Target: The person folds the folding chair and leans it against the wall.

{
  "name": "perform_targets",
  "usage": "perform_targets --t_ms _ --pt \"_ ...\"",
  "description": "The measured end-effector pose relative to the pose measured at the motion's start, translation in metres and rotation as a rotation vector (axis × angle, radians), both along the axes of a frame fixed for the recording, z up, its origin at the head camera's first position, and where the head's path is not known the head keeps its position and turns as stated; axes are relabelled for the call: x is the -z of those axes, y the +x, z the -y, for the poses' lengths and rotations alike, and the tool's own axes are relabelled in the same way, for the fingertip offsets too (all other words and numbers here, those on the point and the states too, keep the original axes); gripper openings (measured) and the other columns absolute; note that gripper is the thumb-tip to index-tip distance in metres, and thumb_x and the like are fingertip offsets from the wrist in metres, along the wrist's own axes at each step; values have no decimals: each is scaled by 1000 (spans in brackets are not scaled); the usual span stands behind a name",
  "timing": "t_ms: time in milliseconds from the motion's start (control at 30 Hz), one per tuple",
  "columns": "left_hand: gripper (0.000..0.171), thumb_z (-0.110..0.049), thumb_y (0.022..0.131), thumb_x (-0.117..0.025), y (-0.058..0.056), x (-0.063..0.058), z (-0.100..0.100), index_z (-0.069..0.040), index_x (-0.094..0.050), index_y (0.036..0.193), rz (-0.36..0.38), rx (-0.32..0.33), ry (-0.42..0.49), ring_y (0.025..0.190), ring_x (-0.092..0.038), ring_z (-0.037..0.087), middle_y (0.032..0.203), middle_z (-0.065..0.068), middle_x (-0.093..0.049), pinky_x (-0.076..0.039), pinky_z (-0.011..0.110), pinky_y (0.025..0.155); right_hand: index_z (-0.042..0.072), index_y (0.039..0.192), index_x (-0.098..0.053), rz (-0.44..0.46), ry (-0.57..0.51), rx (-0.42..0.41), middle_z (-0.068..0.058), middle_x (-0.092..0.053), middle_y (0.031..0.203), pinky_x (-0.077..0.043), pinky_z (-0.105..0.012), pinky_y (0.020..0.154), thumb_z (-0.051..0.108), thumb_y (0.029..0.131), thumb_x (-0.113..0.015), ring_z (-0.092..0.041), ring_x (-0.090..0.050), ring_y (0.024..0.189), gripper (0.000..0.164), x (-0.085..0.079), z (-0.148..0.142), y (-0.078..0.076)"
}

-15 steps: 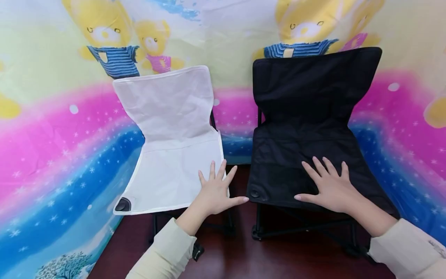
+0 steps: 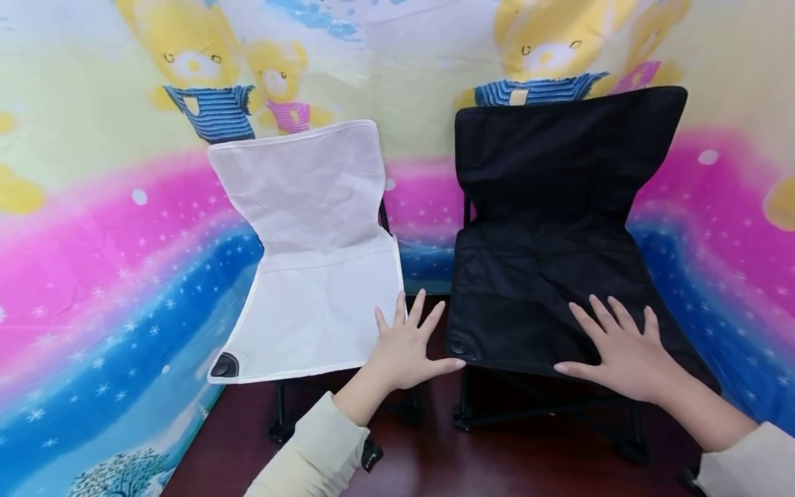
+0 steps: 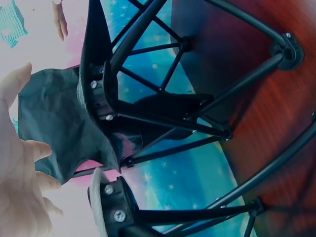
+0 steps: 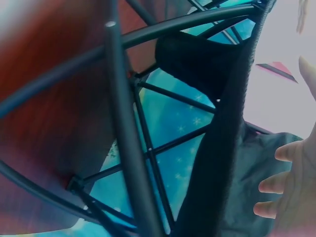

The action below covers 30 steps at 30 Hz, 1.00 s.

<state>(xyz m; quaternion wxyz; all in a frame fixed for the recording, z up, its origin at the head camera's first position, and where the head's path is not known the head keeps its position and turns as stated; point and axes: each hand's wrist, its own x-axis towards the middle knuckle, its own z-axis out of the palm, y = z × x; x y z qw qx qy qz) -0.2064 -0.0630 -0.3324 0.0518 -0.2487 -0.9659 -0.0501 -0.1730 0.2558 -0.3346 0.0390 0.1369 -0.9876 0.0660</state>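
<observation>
Two folding chairs stand side by side, a white chair (image 2: pixel 323 297) on the left and a black chair (image 2: pixel 528 276) on the right. My left hand (image 2: pixel 406 348) is spread palm down, overlapping the white seat's front right corner in the head view, its thumb tip by the black seat's corner. Fingers fanned out, my right hand (image 2: pixel 627 355) shows over the front of the black seat. Neither hand holds anything. In the left wrist view, my left hand (image 3: pixel 22 182) is beside the black frame tubes (image 3: pixel 168 118). The right wrist view shows my right fingers (image 4: pixel 276 182) near the black fabric (image 4: pixel 252 187).
A printed cloth backdrop (image 2: pixel 124 228) with yellow bears hangs behind the chairs. Below them lies a dark red, glossy floor (image 2: pixel 428 462). Black chair legs (image 2: pixel 462 407) stand on it, and a small black piece (image 2: pixel 371 454) shows by the left sleeve.
Both hands have shifted right and slightly down in the head view, still spread. The whole scene has shifted slightly right too; the chairs stay in the same arrangement.
</observation>
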Motion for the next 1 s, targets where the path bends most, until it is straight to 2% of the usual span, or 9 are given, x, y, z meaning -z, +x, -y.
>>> perform_targets --t_ms 433,833,1000 --pt "85 -72 71 -35 0 13 -19 -26 -14 139 -15 45 -33 127 12 33 144 4 0 3 65 90 13 140 -2 25 2 27 -29 -7 137 28 -58 79 68 72 -42 -49 3 121 96 17 -20 11" --pt "86 -74 71 -31 3 23 -37 -26 -14 139 -35 118 -78 127 9 33 144 7 -4 -1 64 92 12 140 -2 74 3 83 -31 -5 136 30 -56 76 70 71 -41 -49 10 120 98 33 -44 18" --pt "85 -74 71 -32 3 25 -43 -25 -15 139 -41 138 -88 127 8 34 144 7 -5 -2 63 93 9 139 -4 49 45 119 -33 -6 135 29 -56 78 73 69 -40 -50 8 119 101 39 -48 19"
